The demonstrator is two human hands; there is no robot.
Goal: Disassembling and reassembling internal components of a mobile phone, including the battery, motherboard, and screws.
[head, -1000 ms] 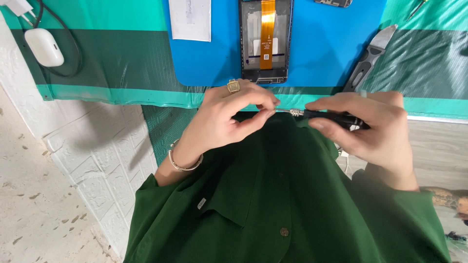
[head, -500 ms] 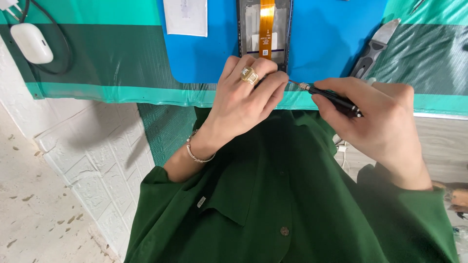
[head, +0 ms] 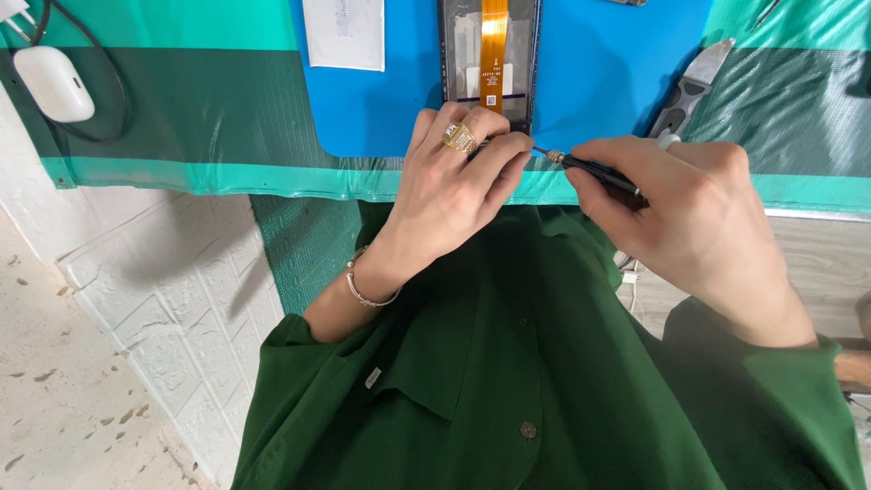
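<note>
Presently, the left hand [head: 454,195] rests at the near edge of the blue mat [head: 599,73], its fingers curled together and their tips set against the lower end of the opened phone [head: 488,54]. A gold ring [head: 460,137] sits on one finger and a thin bracelet [head: 363,289] circles the wrist. Whether the fingertips pinch a small part cannot be told.

The right hand [head: 689,213] is closed round a black screwdriver [head: 594,169], held nearly level. Its metal tip points left and meets the left fingertips just below the phone.

The phone lies on the mat with its back off, an orange flex cable [head: 494,45] running down its middle. A white card [head: 345,32] lies on the mat to the left of the phone. A grey-handled tool [head: 688,82] lies at the mat's right edge, near the right hand.

The mat sits on a green cover [head: 181,100] spread over the bench. A white earbud case [head: 54,82] with a black cable [head: 113,109] around it lies at the far left, well apart from both hands.

Both forearms wear green sleeves [head: 762,408].
</note>
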